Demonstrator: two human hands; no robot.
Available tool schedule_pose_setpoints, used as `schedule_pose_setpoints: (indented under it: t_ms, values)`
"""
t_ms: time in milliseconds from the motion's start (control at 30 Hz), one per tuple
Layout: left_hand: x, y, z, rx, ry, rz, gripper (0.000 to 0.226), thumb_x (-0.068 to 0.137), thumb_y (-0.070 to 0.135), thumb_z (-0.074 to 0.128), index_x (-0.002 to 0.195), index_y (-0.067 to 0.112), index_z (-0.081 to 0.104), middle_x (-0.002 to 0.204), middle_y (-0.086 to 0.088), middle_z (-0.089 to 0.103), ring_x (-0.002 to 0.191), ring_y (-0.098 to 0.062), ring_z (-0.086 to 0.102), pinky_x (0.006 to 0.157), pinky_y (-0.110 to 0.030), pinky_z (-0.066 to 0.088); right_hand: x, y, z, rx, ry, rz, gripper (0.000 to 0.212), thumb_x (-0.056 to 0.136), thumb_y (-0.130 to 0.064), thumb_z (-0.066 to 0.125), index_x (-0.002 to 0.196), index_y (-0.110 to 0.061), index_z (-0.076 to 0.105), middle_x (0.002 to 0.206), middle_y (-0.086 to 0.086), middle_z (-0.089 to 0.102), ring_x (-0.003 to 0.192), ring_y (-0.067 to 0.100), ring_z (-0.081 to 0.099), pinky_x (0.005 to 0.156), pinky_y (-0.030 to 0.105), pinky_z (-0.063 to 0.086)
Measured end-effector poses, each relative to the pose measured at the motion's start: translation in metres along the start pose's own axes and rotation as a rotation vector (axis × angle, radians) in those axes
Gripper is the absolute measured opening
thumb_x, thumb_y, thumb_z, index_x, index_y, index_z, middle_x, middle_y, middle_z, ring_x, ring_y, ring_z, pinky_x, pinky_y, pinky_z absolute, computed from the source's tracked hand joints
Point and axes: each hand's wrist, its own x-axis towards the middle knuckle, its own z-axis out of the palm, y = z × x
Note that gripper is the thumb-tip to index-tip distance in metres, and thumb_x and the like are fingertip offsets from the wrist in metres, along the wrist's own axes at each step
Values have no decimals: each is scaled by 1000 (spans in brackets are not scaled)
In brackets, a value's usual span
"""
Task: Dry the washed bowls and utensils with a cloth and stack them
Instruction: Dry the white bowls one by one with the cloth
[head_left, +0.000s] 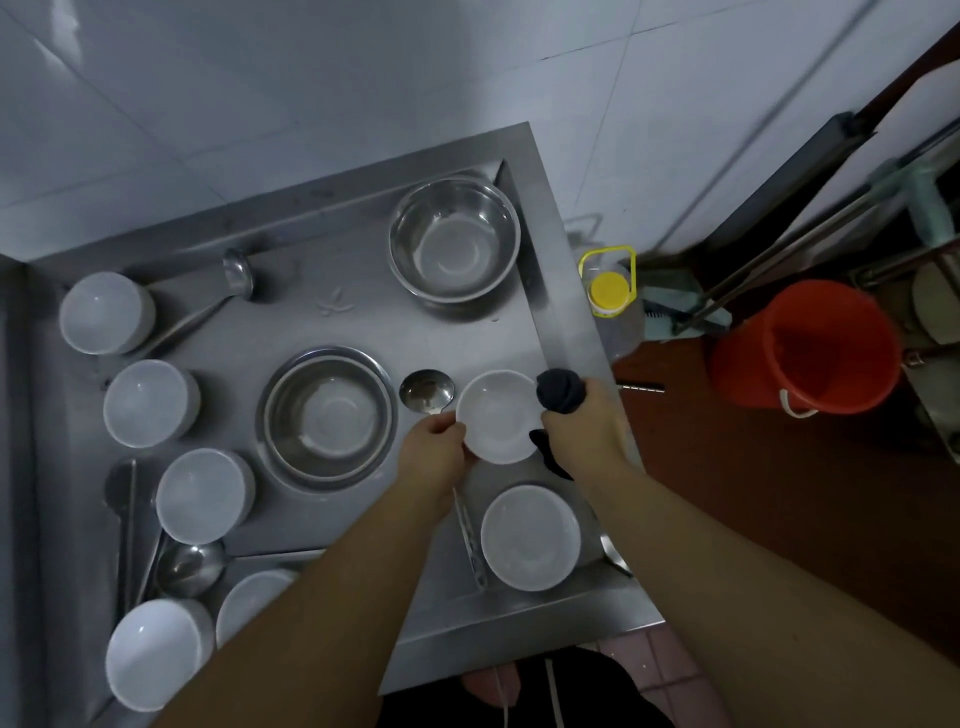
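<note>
Head view is showing a person working over a steel counter (363, 312), with a small white bowl (497, 415) being held up between the two hands, mouth facing up toward the camera. The left hand (434, 452) is gripping the bowl's near-left rim, fingers curling under it and thumb on the edge. The right hand (582, 421) is clutching a dark cloth (561, 389), which is bunching against the bowl's right rim and trailing down beneath the hand. So the bowl is sitting directly between the hands, touching both, and the cloth is lying on its right side rather than inside it; the inside looks not yet covered by the cloth, so the wiping hand would probably have to be swinging leftward into the hollow while the left hand is turning the bowl. Just beyond the left hand a ladle (427, 389) is resting on the counter, its handle running back under the left wrist. Nearer the person another white bowl (530, 538) is standing alone, likely the spot where stacking is beginning. More white bowls are waiting along the counter's left side, well apart from the hands.
</note>
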Motion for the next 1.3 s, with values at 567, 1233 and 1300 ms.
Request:
schedule_pose_setpoints:
  t_ms: [567,1233,1300]
  values:
    - [-56,-51,-9,1079,-249,315,34,97,20,59,130,17,64,123,-8,72,110,-30,67,91,-36,52,-50,38,-38,-57,-18,-46,22,88,-11,69,108,-10,60,94,12,67,73,19,56,59,29,41]
    - [-122,-17,-102,216,-201,-7,15,95,8,59,105,7,71,116,-22,70,105,-37,71,88,-51,64,-139,-23,-45,104,-132,-332,29,87,-21,78,106,-31,57,89,-6,64,81,14,63,63,28,45]
    - [-132,-7,-122,82,-209,3,20,96,6,58,114,4,66,117,-24,69,105,-38,72,82,-46,66,-153,-45,-39,124,-156,-402,38,88,-25,80,116,-34,55,98,-13,64,88,4,62,67,23,47]
